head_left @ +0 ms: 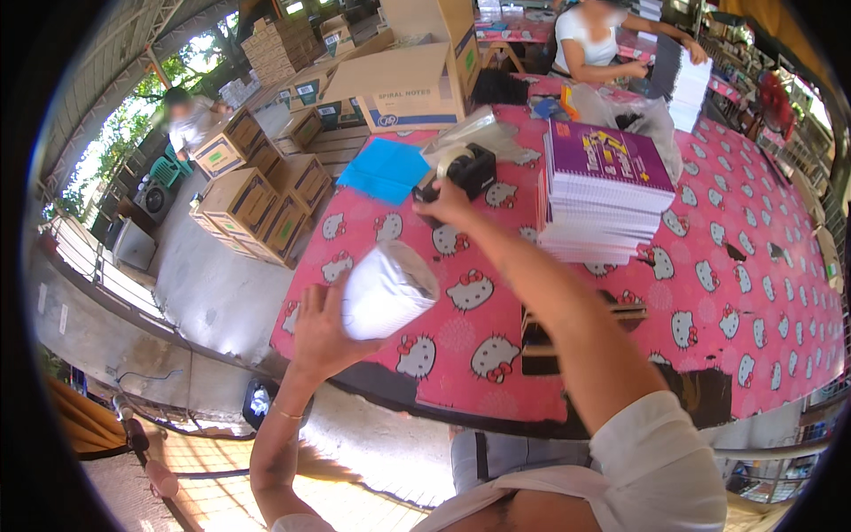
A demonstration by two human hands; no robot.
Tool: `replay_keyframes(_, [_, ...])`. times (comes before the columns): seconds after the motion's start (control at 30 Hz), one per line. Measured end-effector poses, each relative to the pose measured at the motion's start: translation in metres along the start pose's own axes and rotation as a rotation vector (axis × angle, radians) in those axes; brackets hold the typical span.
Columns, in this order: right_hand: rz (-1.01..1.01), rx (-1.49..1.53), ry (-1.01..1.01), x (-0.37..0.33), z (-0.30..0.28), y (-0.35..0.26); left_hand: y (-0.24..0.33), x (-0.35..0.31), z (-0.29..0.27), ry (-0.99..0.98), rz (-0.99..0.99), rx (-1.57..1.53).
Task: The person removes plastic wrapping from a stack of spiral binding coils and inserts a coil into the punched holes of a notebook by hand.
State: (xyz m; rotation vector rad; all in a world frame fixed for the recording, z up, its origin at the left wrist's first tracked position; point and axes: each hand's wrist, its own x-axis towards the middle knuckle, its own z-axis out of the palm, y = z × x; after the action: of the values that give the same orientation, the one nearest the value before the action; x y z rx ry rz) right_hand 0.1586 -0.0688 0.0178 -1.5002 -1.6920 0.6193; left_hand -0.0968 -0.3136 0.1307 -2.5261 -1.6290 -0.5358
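My left hand (324,332) is wrapped round a white bundle (386,288), which looks like a stack of spiral notebooks in clear plastic. It is held tilted over the table's left edge, with shiny, crinkled film at its right end. My right hand (448,204) reaches across the table to a black tape dispenser (483,167) carrying a roll of tape (456,165). Its fingers are closed at the dispenser's near left end; whether they pinch a tape end is too small to see. A blue sheet (384,170) and clear plastic wrappers (483,133) lie just beyond.
A tall stack of purple-covered spiral notebooks (607,182) stands right of my right forearm on the pink patterned table (461,346). An open carton (399,89) stands past the far left edge; closed cartons (253,204) pile on the floor. Across the table, a person (589,44) handles notebooks.
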Motion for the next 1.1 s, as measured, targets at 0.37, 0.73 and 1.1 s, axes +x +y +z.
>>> replay_keyframes(0.37, [-0.503, -0.612, -0.359, -0.259, -0.219, -0.004, 0.094, 0.019, 0.087, -0.207, -0.027, 0.108])
replay_keyframes(0.73, [-0.156, -0.198, -0.391, -0.255, -0.283, 0.069, 0.326, 0.024, 0.149, 0.381, 0.727, -0.054])
replay_keyframes(1.1, [-0.004, -0.227, -0.328, -0.294, -0.382, 0.122, 0.240, -0.012, 0.071, 0.232, 0.612, -0.203])
